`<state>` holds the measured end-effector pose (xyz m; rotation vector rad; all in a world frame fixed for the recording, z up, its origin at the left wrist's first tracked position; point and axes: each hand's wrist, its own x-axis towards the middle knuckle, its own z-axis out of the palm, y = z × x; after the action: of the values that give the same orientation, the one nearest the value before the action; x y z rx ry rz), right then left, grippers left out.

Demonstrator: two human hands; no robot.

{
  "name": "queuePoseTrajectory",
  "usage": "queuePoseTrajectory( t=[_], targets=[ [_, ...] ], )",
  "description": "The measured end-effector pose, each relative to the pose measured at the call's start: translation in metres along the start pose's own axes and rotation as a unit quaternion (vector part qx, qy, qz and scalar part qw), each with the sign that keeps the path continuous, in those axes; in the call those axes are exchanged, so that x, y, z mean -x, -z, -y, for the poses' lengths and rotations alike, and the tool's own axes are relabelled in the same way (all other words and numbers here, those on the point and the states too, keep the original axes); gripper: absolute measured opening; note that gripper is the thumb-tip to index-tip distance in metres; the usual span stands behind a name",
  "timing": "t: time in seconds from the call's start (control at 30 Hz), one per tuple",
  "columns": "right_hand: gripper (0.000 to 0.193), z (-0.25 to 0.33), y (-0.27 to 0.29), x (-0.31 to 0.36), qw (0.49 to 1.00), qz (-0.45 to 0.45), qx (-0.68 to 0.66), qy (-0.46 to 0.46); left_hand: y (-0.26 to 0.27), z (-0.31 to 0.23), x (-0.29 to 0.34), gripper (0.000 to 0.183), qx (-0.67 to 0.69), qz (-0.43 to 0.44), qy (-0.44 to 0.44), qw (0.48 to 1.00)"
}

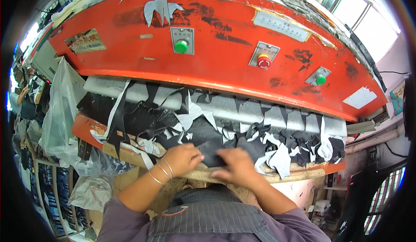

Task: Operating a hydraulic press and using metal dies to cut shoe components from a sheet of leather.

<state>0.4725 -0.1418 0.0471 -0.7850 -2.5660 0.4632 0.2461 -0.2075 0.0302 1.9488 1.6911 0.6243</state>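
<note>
A dark, flat sheet piece (211, 152), leather-like, lies at the front edge of the machine bed between my hands. My left hand (183, 159), with two thin bangles at the wrist, has its fingers curled at the piece's left side, the thumb against it. To the right, my right hand (238, 166) is partly smeared by motion, its thumb held apart from the fingers; they reach the piece's right edge. Black and white offcuts surround both hands, among them a pale pointed scrap (190, 114) behind and a white scrap (279, 160) to the right.
Beyond the bed rises a red machine beam (216, 64) with green buttons (181, 47) and a red stop button (263, 61). Under it runs a pale grey pad (268, 118). A wooden edge strip (299, 175) borders the bed. Clear plastic bags (65, 112) hang at left.
</note>
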Motion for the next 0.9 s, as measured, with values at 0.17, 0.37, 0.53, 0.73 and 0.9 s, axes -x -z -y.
queuePoseTrajectory(
  t=[0.17,0.37,0.53,0.73,0.9],
  targets=[
    [0.043,0.03,-0.053,0.033,0.996,0.081,0.033,-0.035,-0.052,-0.009,0.033,0.016,-0.043,-0.102,-0.048,0.993],
    [0.035,0.033,-0.05,0.02,0.991,0.095,0.066,-0.072,-0.054,-0.007,0.03,0.017,-0.068,-0.159,-0.035,0.984],
    [0.045,0.014,-0.02,-0.007,0.964,0.251,-0.012,-0.088,-0.018,0.004,0.014,0.027,-0.011,0.053,-0.012,0.998],
    [0.089,-0.068,-0.006,-0.157,0.955,0.056,0.034,-0.291,0.047,0.054,-0.12,0.035,-0.028,-0.149,-0.076,0.986],
    [0.088,-0.1,-0.041,-0.243,0.913,-0.007,0.13,-0.388,0.045,0.087,-0.138,0.068,-0.191,-0.074,-0.016,0.979]
  ],
)
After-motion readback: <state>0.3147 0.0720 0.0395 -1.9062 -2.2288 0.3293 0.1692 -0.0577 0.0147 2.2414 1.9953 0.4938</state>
